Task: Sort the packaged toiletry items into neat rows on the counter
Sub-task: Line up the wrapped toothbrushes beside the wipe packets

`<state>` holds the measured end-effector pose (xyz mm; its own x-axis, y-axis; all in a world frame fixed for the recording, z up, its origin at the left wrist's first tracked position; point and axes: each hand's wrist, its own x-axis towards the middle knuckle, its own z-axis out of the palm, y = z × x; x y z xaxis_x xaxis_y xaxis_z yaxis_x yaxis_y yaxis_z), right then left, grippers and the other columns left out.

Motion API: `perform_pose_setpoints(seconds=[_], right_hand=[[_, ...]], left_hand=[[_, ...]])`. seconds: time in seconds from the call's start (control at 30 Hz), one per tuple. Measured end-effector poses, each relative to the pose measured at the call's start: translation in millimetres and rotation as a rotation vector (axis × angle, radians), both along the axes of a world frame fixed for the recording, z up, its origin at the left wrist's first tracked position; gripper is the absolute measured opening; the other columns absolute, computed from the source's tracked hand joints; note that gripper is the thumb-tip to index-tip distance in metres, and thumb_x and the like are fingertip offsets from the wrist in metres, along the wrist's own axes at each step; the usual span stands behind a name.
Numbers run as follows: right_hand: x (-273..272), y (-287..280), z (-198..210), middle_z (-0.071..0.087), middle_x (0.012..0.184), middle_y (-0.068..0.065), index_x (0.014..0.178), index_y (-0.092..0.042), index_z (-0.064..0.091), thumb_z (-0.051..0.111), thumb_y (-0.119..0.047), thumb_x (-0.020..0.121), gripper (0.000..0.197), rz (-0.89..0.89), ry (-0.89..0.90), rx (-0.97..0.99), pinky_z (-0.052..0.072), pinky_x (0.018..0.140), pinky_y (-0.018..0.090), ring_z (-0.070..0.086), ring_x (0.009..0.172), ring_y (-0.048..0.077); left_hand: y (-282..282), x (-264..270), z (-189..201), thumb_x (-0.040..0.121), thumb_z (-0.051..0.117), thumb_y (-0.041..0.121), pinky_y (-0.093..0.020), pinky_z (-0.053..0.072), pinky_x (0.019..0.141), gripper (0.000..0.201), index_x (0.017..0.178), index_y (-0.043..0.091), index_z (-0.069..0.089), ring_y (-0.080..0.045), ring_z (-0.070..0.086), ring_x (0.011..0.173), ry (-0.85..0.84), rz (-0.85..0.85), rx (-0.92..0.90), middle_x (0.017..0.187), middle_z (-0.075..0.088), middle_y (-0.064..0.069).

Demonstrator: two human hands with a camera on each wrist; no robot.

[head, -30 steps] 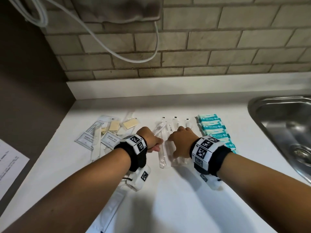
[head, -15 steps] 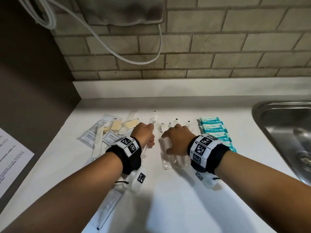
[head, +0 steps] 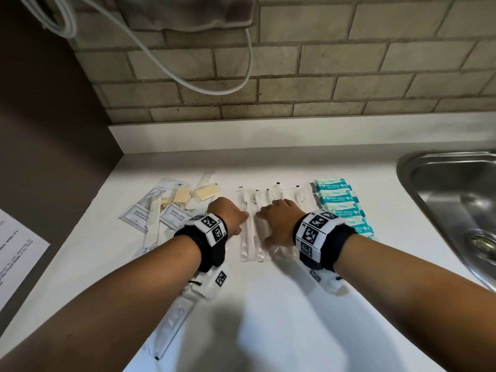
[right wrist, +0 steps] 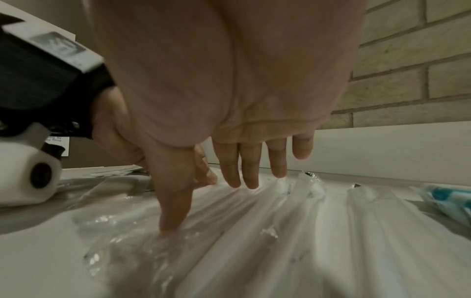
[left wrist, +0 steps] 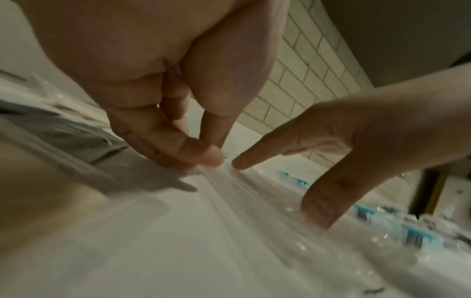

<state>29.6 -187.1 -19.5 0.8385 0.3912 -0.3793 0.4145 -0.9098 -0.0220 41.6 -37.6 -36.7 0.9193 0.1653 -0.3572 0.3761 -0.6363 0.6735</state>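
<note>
Several toothbrushes in clear wrappers lie side by side in a row on the white counter. My left hand rests at the row's left edge, its straight fingertips touching the leftmost wrapper. My right hand lies flat on the middle of the row, fingers spread and straight, thumb pressing the plastic. Teal wipe packs form a column right of the toothbrushes. Shampoo sachets, soap bars and a wrapped comb lie jumbled at the left.
A steel sink is sunk into the counter at the right. Another long wrapped item lies under my left forearm. A brick wall with a hanging white cable backs the counter. A dark panel closes the left side.
My left hand carried a wrapped toothbrush in from the left and laid it at the row's left edge. My right hand stayed pressed on the row.
</note>
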Motion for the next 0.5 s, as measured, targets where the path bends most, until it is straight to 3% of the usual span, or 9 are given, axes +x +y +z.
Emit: perform_pose_setpoints(seconds=[0.07,0.13,0.23,0.33,0.43,0.5], right_hand=[[-2.0,-2.0,0.7,0.05,0.14,0.0,0.136,-0.021,0.047,0.067,-0.053,0.079,0.068,-0.006,-0.008,0.015,0.023,0.116,0.044,0.034,0.136,0.027],[-4.3,-5.8,3.8,0.044,0.146,0.0,0.139,-0.021,0.044,0.065,-0.052,0.081,0.07,-0.011,-0.019,0.038,0.019,0.118,0.045,0.03,0.14,0.027],[-5.9,-15.5,10.1,0.032,0.155,0.001,0.147,-0.022,0.036,0.061,-0.05,0.085,0.072,-0.034,-0.032,0.085,0.012,0.121,0.044,0.021,0.145,0.027],[-7.3,-26.1,13.3,0.029,0.157,0.0,0.149,-0.024,0.031,0.059,-0.048,0.088,0.071,-0.026,-0.045,0.088,0.007,0.121,0.044,0.017,0.147,0.025],[-9.3,-26.8,12.0,0.027,0.158,-0.001,0.15,-0.025,0.028,0.061,-0.053,0.085,0.078,0.011,-0.016,0.036,0.003,0.122,0.046,0.011,0.149,0.024],[-11.1,-22.4,12.5,0.026,0.158,-0.002,0.151,-0.025,0.024,0.064,-0.055,0.082,0.085,0.037,0.004,0.002,0.001,0.121,0.048,0.007,0.149,0.024]], left_hand=[[1.4,3.2,1.5,0.089,0.066,0.031,-0.02,0.05,0.047,0.031,0.08,0.002,0.073,-0.015,0.066,0.048,-0.001,-0.044,0.089,0.061,0.07,-0.007],[2.5,8.1,-0.3,0.085,0.067,0.036,-0.033,0.059,0.07,0.035,0.079,0.002,0.073,-0.025,0.072,0.073,-0.043,-0.112,0.214,0.074,0.073,-0.009],[0.3,11.9,-0.1,0.084,0.068,0.035,-0.036,0.053,0.085,0.029,0.096,0.01,0.067,-0.025,0.064,0.094,-0.18,-0.16,0.282,0.103,0.066,-0.007],[-2.3,11.2,0.8,0.086,0.066,0.038,-0.029,0.043,0.088,0.025,0.106,0.022,0.063,-0.019,0.053,0.106,-0.307,-0.288,0.275,0.115,0.058,-0.002],[-3.4,3.7,-3.3,0.078,0.066,0.055,-0.035,0.038,0.1,0.052,0.124,0.031,0.059,-0.019,0.042,0.126,-0.247,-0.548,0.419,0.132,0.052,0.006],[-2.5,-4.2,-4.2,0.075,0.063,0.065,-0.041,0.027,0.111,0.073,0.139,0.034,0.048,-0.022,0.029,0.14,-0.176,-0.699,0.558,0.151,0.038,0.009]])
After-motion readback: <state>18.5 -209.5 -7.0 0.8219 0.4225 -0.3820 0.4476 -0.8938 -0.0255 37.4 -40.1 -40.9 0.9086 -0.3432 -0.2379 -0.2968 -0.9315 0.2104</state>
